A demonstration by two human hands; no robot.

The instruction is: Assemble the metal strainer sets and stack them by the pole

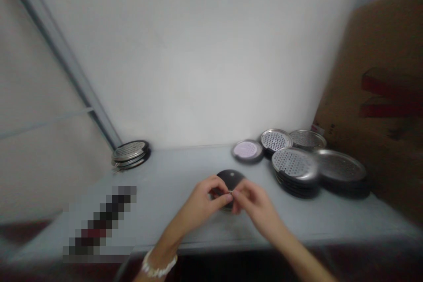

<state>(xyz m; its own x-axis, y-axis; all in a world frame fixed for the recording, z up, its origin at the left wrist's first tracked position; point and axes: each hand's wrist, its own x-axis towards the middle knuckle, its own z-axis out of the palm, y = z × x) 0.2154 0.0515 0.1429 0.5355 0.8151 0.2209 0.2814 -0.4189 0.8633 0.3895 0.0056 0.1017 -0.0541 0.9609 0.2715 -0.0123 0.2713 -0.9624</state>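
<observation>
My left hand (201,202) and my right hand (254,206) meet over the table, with their fingertips pinching a small thin metal piece (230,193). Directly behind the fingers is a dark round disc (229,177) with a small hole near its upper edge. My hands hide its lower part, so I cannot tell whether they touch it. A white beaded bracelet (159,264) circles my left wrist.
Stacks of perforated metal discs (295,168) and plain round metal trays (340,169) stand at the right of the grey table (178,176). Another stack (129,155) sits at the far left. Brown cardboard (373,97) leans at the right; a pixelated patch (102,222) covers the front left.
</observation>
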